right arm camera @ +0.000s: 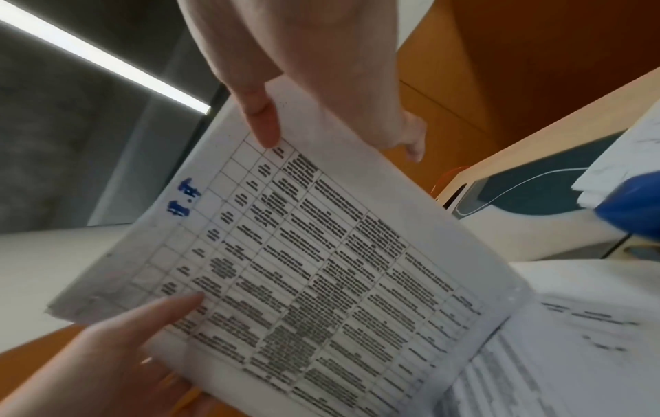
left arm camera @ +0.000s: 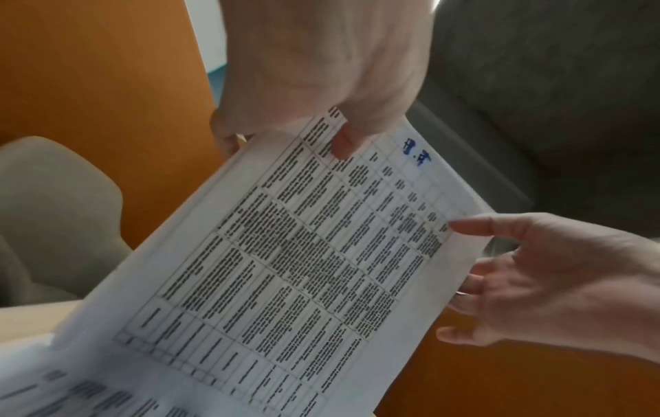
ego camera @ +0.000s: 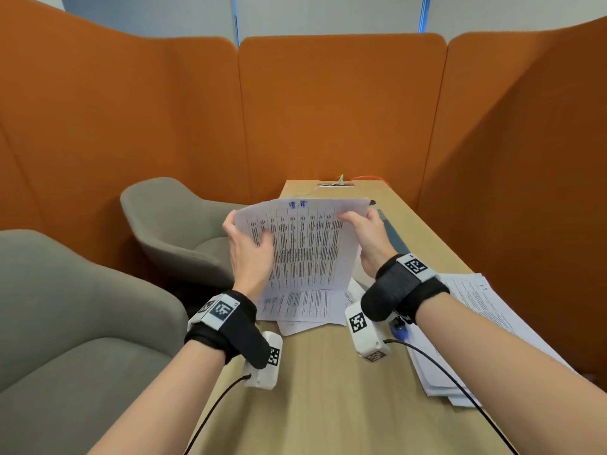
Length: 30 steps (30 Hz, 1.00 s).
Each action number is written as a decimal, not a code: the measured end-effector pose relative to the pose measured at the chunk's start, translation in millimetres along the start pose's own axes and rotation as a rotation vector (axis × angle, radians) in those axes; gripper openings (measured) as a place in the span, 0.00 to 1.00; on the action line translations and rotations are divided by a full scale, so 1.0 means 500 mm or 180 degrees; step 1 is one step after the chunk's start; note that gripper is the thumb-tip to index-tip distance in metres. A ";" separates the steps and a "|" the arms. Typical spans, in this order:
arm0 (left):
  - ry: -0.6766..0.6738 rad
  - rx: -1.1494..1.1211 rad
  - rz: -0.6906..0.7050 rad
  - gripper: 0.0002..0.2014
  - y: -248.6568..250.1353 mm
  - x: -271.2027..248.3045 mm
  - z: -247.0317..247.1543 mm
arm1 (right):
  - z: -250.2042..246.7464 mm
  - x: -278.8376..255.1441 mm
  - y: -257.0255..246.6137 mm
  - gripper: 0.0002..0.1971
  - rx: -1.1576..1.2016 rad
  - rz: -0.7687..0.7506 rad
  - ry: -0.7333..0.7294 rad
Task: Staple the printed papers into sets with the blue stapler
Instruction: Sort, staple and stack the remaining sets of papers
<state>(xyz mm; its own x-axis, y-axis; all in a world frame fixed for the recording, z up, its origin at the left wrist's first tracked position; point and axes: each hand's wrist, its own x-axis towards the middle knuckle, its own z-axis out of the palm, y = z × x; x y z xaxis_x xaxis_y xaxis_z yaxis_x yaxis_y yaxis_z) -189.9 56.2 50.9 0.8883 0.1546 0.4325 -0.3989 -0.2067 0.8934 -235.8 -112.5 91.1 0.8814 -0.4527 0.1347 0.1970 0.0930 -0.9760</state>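
Two hands hold one sheaf of printed papers (ego camera: pixel 302 244) upright over the light wood table (ego camera: pixel 328 405): I see my left hand (ego camera: pixel 249 251) gripping its left edge with the thumb on the printed face, and my right hand (ego camera: pixel 368 238) pinching the top right corner, thumb in front. Below the grip, the sheaf's lower edge meets more printed sheets (ego camera: pixel 299 310) lying flat on the table. Right of my right grip lies another stack of papers (ego camera: pixel 476 323), and the blue stapler (ego camera: pixel 399 331) shows just under my right wrist, mostly hidden by the strap. Beyond the grip, orange padded partitions (ego camera: pixel 341 110) wall in the booth; left of it stand two grey armchairs (ego camera: pixel 177 224). The held page carries a dense printed table, too blurred to read, with a short blue handwritten mark (ego camera: pixel 297 204) at its top that I cannot make out.
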 end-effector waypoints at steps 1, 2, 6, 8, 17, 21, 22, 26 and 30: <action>-0.0014 0.0008 -0.0014 0.26 0.003 0.004 -0.002 | 0.004 0.003 -0.003 0.18 0.0024 0.0016 -0.0016; -0.0025 0.0003 0.0007 0.25 0.008 0.006 -0.002 | 0.009 0.003 -0.007 0.13 0.0047 -0.0024 -0.0078; -0.0016 0.0048 0.0166 0.23 0.016 0.002 0.007 | 0.025 -0.003 -0.009 0.04 0.0184 -0.0257 -0.0234; -0.0069 0.0091 0.0166 0.24 0.008 -0.002 0.008 | 0.025 -0.008 0.006 0.04 0.0048 -0.0241 -0.0267; 0.0062 0.0726 0.1731 0.34 0.049 0.033 -0.014 | 0.000 -0.005 -0.010 0.34 -0.1724 -0.1966 0.0126; -0.0094 0.0940 0.1857 0.31 0.030 0.043 -0.010 | 0.003 0.007 -0.001 0.26 -0.2500 -0.2270 0.0154; -0.0077 0.0899 0.1850 0.29 0.028 0.045 -0.010 | 0.003 0.011 0.000 0.25 -0.2502 -0.2281 0.0178; 0.0069 0.0771 0.1883 0.25 0.027 0.056 -0.010 | 0.008 0.024 -0.008 0.22 -0.2284 -0.2322 0.0243; 0.0146 0.0758 0.1969 0.23 0.023 0.053 -0.012 | 0.009 0.019 -0.006 0.22 -0.2125 -0.2393 0.0249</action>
<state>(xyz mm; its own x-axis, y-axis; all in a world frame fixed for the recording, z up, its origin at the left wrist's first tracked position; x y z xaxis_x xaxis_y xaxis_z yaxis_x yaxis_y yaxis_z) -172.1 63.7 73.6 0.4990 -0.0213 0.8663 -0.7664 -0.4775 0.4297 -226.3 -113.2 96.1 0.5920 -0.2487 0.7666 0.3883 -0.7454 -0.5418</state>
